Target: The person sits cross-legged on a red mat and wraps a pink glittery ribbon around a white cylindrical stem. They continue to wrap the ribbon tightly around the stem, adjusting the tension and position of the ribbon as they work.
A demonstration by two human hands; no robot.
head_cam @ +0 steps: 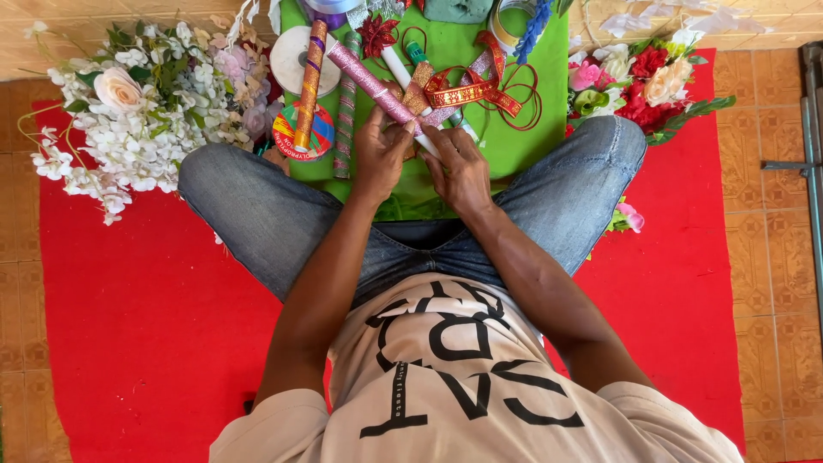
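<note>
**Both hands on the pink glitter roll, ribbon pile right in front**

Head cam looking straight down at a person sitting cross-legged on a red mat (129,343), with a green sheet (523,94) spread between the knees. The left hand (381,154) is curled shut around the near end of a pink glittery roll (370,84), thumb on top. The right hand (461,167) is closed in too, fingers pinching at the white end of the roll where it pokes out betw. the two hands. The roll runs diagonally up-left from the hands, above the green sheet and just over the lap.

If I were doing this bit: keep the left hand as the anchor so the roll doesn't spin, and let the right do the fine work w/ fingertips only. Keeping the roll tilted clear of the red-and-gold ribbon (467,90) would prob. stop the loose loops snagging.

Other stuff around: an orange patterned roll (310,86) lying across a white spool (290,53), a green-and-red roll (345,111) beside it, white artificial flowers (137,129) on the left, and a red and pink bouquet (639,81) on the right.

Hard to tell:
- what exactly the right fingertips have hold of; the hand covers it, could be a paper edge or tape
- top of frame cuts off more spools and a blue thing
- whatever sits under the hands on the green sheet is hidden
</note>
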